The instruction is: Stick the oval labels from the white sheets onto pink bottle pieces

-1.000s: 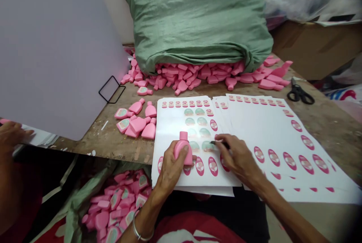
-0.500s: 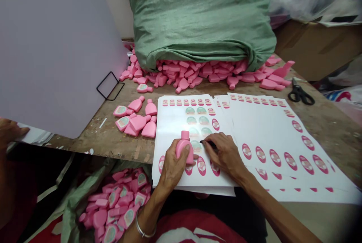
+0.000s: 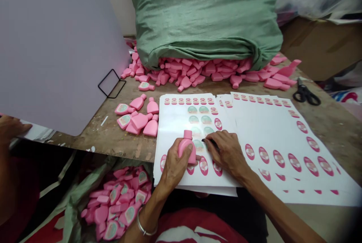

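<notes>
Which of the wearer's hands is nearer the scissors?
Right. The right hand, over the label sheet, is left of the scissors; the left hand, holding a pink bottle, is farther left.

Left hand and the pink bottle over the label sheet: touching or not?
Touching. The head view shows it: the left hand wraps the pink bottle, thumb pressed across its front.

Pretty scuffed brown wooden table [image 3: 128, 143], big flat pale-lavender panel [image 3: 56, 46] left, plain off-white wall [image 3: 122, 14] behind, boxy brown cardboard carton [image 3: 325, 46] far right.
</notes>
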A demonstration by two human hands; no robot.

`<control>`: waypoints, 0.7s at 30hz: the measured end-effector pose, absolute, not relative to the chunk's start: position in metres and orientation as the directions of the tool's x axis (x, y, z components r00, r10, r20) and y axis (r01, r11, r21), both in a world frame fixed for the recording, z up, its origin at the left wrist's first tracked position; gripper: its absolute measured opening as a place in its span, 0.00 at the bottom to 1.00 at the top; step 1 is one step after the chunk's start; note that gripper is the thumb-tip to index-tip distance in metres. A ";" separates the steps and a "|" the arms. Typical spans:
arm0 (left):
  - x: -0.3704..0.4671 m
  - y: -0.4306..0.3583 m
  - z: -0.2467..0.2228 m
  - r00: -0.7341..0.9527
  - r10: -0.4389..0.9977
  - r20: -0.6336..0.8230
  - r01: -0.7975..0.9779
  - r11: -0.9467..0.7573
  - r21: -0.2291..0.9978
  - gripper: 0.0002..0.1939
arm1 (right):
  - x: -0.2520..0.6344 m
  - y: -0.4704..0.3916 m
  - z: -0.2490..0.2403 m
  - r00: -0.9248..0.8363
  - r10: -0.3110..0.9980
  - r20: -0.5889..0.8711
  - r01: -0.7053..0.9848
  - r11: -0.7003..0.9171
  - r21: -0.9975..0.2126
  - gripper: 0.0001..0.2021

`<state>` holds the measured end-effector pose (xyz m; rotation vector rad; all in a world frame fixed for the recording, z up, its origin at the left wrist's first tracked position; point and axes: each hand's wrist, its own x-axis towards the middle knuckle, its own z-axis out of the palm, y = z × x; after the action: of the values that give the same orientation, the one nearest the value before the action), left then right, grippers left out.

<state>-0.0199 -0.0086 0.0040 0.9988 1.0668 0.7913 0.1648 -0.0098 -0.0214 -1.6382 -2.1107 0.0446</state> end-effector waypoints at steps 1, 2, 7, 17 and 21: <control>-0.020 -0.008 0.004 0.302 0.896 -0.324 -0.051 0.355 0.934 0.20 | 0.165 -0.010 -0.022 -0.180 0.925 0.335 0.908 0.287 -0.304 0.07; -0.020 -0.008 0.004 0.304 0.896 -0.323 -0.048 0.353 0.934 0.20 | 0.165 -0.009 -0.022 -0.176 0.927 0.333 0.906 0.284 -0.314 0.07; -0.020 -0.007 0.004 0.306 0.894 -0.326 -0.046 0.356 0.933 0.21 | 0.162 -0.005 -0.021 -0.165 0.935 0.313 0.869 0.288 -0.403 0.05; -0.020 -0.008 0.004 0.302 0.894 -0.332 -0.058 0.365 0.929 0.22 | 0.165 -0.006 -0.019 -0.170 0.908 0.383 0.885 0.311 -0.346 0.06; -0.020 -0.008 0.004 0.295 0.891 -0.344 -0.038 0.371 0.928 0.21 | 0.163 -0.007 -0.020 -0.183 0.928 0.325 0.900 0.291 -0.324 0.08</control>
<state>-0.0199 -0.0079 0.0040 0.9946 1.0869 0.7776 0.1631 -0.0070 -0.0205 -1.6322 -2.1090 0.0810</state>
